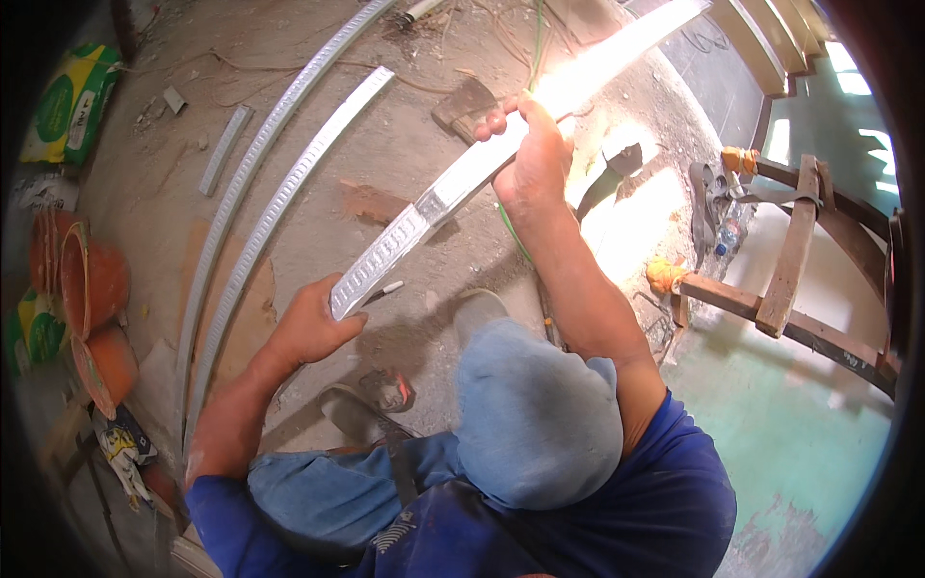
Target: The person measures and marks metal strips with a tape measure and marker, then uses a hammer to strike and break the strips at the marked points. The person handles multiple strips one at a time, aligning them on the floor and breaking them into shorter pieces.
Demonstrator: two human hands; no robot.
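A long silver metal channel [388,249] with a ribbed face slants from near my left knee up to the far right, where sunlight washes it out. Around its near end my left hand [310,326] is closed. A slim dark pen-like thing with a white tip [387,290] sticks out beside those fingers; whether they hold it I cannot tell. Farther along, my right hand [538,159] grips the channel from its right side, thumb and fingers round it. A darker patch, perhaps an overlap of two pieces, shows between the hands.
Two more long channels [294,171] and a short offcut [226,151] lie on the dusty floor to the left. Orange buckets [99,279] and a green bag [72,106] stand at the far left. A wooden frame [790,250] with wrapped feet leans at the right; cables trail behind.
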